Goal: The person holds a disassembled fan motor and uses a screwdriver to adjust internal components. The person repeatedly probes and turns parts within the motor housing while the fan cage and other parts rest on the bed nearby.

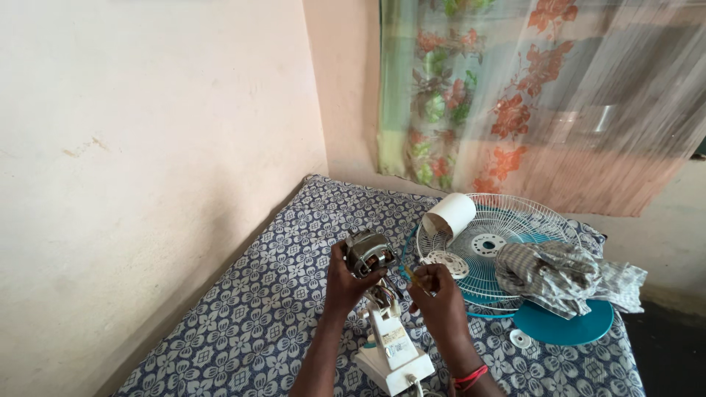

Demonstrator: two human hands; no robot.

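Note:
My left hand (343,282) grips a bare grey fan motor (368,252) that sits atop a white fan neck and switch housing (391,347). Coloured wires hang from the motor between my two hands. My right hand (440,298) is closed around a thin tool with a yellowish handle (419,280), its tip held close to the wires beside the motor. A red band circles my right wrist. Both hands work above a bed covered in a blue and white flower-patterned sheet (279,294).
A white wire fan grille (515,220) lies on teal blades to the right, with a white plastic cover (450,213) and a round white hub plate (444,262) on it. A checked cloth (562,273) drapes over them. A small white ring (520,339) lies nearby. Wall left, floral curtain behind.

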